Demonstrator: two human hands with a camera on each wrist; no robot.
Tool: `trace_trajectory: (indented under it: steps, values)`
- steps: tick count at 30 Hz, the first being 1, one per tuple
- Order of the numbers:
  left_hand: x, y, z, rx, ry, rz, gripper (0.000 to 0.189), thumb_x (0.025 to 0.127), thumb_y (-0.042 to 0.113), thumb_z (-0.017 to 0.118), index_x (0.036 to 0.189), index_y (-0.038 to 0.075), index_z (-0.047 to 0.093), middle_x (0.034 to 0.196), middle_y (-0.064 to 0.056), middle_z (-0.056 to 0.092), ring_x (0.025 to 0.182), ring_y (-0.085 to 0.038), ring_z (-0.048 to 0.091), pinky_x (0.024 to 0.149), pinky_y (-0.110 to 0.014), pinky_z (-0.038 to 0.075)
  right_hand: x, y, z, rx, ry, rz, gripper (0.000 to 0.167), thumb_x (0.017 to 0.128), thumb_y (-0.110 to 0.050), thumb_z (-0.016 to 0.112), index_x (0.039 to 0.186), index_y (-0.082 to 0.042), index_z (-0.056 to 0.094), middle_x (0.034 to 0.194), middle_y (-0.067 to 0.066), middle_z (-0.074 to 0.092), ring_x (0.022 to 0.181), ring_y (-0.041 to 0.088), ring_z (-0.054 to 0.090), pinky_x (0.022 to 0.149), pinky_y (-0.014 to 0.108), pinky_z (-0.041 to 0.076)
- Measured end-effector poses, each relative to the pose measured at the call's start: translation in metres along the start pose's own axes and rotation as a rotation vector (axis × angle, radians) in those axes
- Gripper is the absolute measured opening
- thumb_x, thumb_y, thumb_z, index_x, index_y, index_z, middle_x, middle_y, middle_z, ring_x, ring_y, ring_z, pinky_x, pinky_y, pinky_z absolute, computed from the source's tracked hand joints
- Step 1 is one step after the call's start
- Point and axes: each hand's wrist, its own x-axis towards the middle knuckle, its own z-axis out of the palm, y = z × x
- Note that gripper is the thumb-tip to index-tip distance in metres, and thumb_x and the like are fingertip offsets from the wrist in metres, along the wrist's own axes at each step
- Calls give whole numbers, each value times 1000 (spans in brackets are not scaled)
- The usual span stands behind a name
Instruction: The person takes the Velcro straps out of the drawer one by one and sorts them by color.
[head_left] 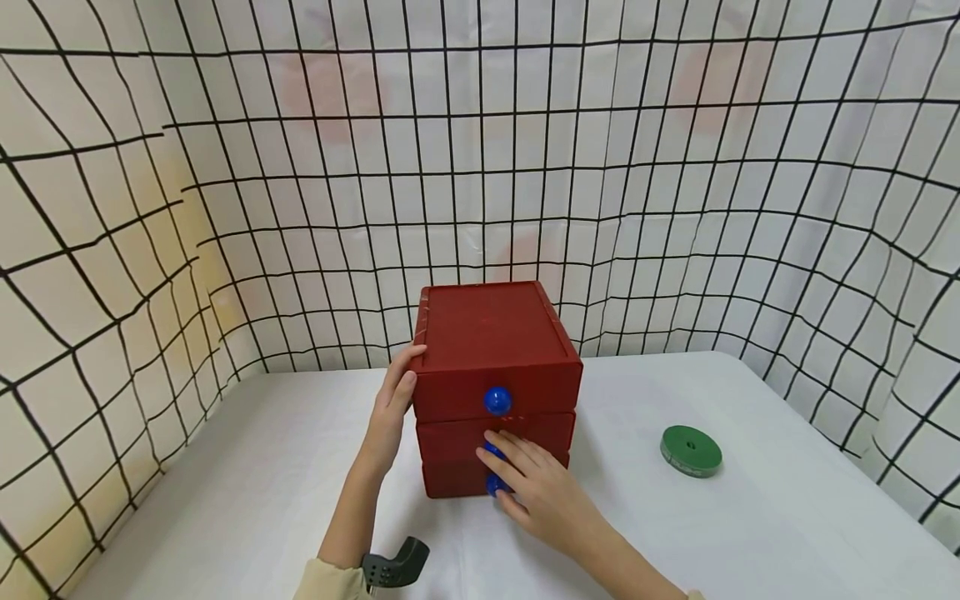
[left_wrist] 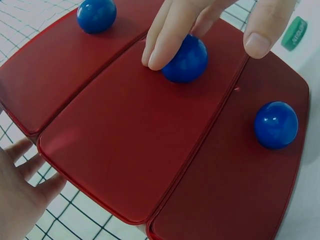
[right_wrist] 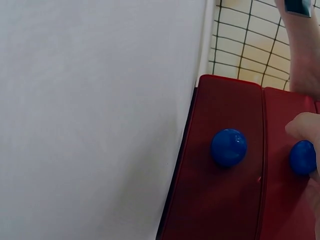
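Note:
A red box of three stacked drawers (head_left: pixel 487 333) stands on the table, each front bearing a round blue knob. My left hand (head_left: pixel 392 408) rests along the box's left side near the top, fingers spread. In front, my right hand (head_left: pixel 551 496) reaches over the middle drawer. Its fingertips overlap the middle knob (left_wrist: pixel 186 60) in the left wrist view, while the thumb (left_wrist: pixel 262 35) stands apart from it. The top knob (head_left: pixel 497 401) and the bottom knob (right_wrist: pixel 228 147) are untouched. All three drawers are closed.
A green disc with a small centre hole (head_left: pixel 691 451) lies on the white table (head_left: pixel 247 467), right of the box. Black netting (head_left: pixel 480 142) hangs behind the table and along both sides. A dark device (head_left: pixel 396 564) is strapped at the left wrist.

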Motion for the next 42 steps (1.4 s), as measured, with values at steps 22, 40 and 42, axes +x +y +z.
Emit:
trace_trajectory:
  steps: [22,40,42]
  values:
    - [0,0,0,-9,-16,17,39,98,34,32,135,24,33,143,3,28,125,-19,34,101,-49,29,-5,-7,-10,20,3,-30,49,75,-25,73,120,-15,58,127,4,55,115,20,54,88,35,48]
    - [-1,0,0,0,-15,13,39,98,35,32,135,24,34,143,2,28,127,-21,34,102,-51,29,-12,-15,-17,22,3,-33,48,72,-19,75,118,-17,61,122,2,58,106,17,56,77,23,52]
    - [-1,0,0,4,-13,13,39,98,35,32,135,24,34,143,1,28,127,-21,34,102,-51,29,-12,-16,-18,22,14,-41,46,74,-19,74,117,-16,61,121,2,58,105,17,56,76,23,52]
